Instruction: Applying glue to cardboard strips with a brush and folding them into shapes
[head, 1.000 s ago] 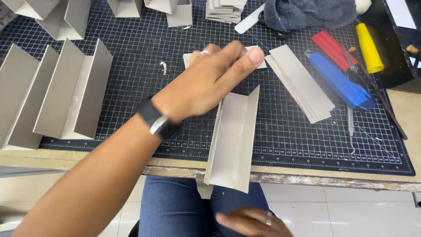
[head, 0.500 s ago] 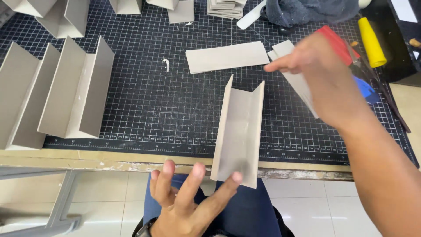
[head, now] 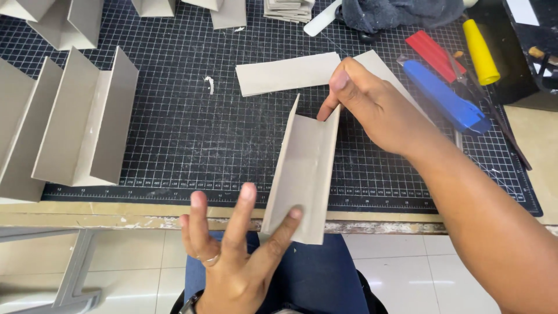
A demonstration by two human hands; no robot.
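Cardboard channel [head: 305,174] runs lengthwise away from the person, right hand [head: 372,107] pinching its far wall, left hand [head: 232,244] spread.

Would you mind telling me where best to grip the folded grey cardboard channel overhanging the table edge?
Probably pinch an upright side wall of the cardboard channel from above: both walls stand up thin and open-topped. The right hand already pinches the far right wall; the left hand touches the overhanging near end.

Workbench [head: 87,216] carries black gridded cutting mat [head: 174,128]
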